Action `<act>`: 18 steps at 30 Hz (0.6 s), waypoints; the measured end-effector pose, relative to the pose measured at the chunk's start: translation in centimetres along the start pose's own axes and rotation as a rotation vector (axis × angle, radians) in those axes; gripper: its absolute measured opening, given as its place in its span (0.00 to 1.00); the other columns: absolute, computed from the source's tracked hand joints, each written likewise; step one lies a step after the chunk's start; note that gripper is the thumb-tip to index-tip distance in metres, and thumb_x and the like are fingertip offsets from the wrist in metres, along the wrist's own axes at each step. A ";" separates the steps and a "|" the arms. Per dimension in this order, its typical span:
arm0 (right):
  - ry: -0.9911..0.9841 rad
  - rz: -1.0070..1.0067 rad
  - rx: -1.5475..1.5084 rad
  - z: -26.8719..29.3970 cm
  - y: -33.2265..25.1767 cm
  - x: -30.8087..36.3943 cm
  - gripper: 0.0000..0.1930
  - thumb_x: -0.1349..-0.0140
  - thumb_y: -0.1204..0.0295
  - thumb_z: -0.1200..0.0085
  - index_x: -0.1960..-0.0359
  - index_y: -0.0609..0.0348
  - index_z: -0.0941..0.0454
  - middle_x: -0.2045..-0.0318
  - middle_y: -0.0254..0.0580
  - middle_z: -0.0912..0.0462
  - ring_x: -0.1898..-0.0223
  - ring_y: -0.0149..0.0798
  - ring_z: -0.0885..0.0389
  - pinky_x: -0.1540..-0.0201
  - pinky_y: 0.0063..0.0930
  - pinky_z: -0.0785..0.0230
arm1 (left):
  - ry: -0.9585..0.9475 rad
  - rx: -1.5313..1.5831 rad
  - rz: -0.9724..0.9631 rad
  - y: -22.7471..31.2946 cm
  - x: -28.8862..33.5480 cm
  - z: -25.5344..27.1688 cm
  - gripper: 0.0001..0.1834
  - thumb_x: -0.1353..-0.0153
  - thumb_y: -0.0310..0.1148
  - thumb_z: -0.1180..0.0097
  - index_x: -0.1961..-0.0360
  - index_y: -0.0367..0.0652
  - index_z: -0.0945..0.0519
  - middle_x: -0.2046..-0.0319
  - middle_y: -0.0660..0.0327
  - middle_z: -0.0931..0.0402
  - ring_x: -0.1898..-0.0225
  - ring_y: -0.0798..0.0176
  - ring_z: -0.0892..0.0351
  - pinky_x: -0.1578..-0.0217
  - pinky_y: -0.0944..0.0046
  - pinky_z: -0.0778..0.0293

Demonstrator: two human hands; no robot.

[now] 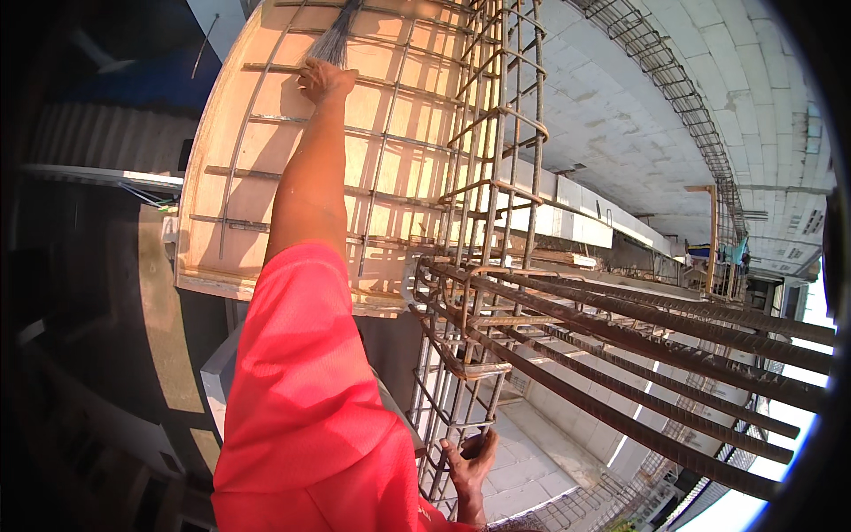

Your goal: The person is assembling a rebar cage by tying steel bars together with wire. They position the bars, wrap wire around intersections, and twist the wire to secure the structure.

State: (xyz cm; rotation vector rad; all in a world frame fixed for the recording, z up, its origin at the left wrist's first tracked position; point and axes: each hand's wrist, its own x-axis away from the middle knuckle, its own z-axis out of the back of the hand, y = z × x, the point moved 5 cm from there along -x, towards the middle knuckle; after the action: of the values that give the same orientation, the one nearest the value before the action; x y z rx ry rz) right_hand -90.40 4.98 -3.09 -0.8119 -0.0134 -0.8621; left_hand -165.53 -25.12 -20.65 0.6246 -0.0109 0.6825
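In the head view, the landmark is the upright rebar cage (496,177), a column of rusty bars and square ties running from the top of the picture down to its lower middle.

The left hand (324,80) is stretched far out, well to the left of the cage, over a wooden form panel (222,222) laid with a grid of thin bars. Its fingers are closed round the end of a bundle of tie wire (341,35), a dark sheaf of thin strands that runs on up past the hand. The arm comes out of a red sleeve (301,408) that fills the lower left.

The right hand (470,461) is at the foot of the cage, near the lower edge. Its fingers curl round one of the cage's bars, the thumb pressed against it.

A second cage of long ribbed bars, the beam cage (620,355), joins the upright cage at mid-height and runs off to the lower right. Behind both cages stands a pale block wall (620,97).
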 end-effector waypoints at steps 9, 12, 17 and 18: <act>-0.017 0.016 -0.008 0.0 0.8 0.1 0.49 0.54 0.56 0.10 0.39 0.70 0.30 0.69 0.32 0.25 0.70 0.29 0.28 0.68 0.27 0.32 | -0.117 0.197 -0.024 -0.8 -4.2 -1.1 0.36 0.40 0.46 0.27 0.42 0.24 0.18 0.39 0.40 0.16 0.38 0.38 0.15 0.31 0.46 0.22; -0.005 0.014 -0.026 0.0 0.9 0.2 0.46 0.52 0.59 0.11 0.38 0.67 0.30 0.69 0.30 0.26 0.71 0.27 0.29 0.69 0.26 0.33 | -0.170 0.296 0.006 -0.9 -5.8 -0.9 0.30 0.40 0.44 0.26 0.49 0.25 0.13 0.41 0.42 0.14 0.41 0.40 0.13 0.35 0.47 0.20; -0.003 -0.058 0.012 0.1 1.1 0.2 0.50 0.57 0.53 0.10 0.39 0.68 0.29 0.68 0.34 0.22 0.69 0.33 0.25 0.65 0.31 0.26 | -0.550 0.823 0.118 -1.8 -6.9 3.1 0.22 0.41 0.36 0.20 0.51 0.35 0.14 0.60 0.59 0.16 0.62 0.60 0.17 0.54 0.56 0.17; -0.008 -0.055 0.020 0.1 0.9 0.2 0.50 0.57 0.52 0.10 0.39 0.68 0.28 0.67 0.35 0.22 0.69 0.33 0.24 0.65 0.32 0.26 | -0.657 0.933 0.147 -2.2 -6.3 4.5 0.19 0.40 0.35 0.20 0.54 0.39 0.14 0.64 0.63 0.20 0.66 0.66 0.21 0.60 0.61 0.18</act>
State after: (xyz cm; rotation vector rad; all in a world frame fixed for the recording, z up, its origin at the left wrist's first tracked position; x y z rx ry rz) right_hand -89.63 5.29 -3.54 -0.7995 -0.0508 -0.9093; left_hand -168.33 -32.60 -19.45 1.7425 -0.3669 0.5743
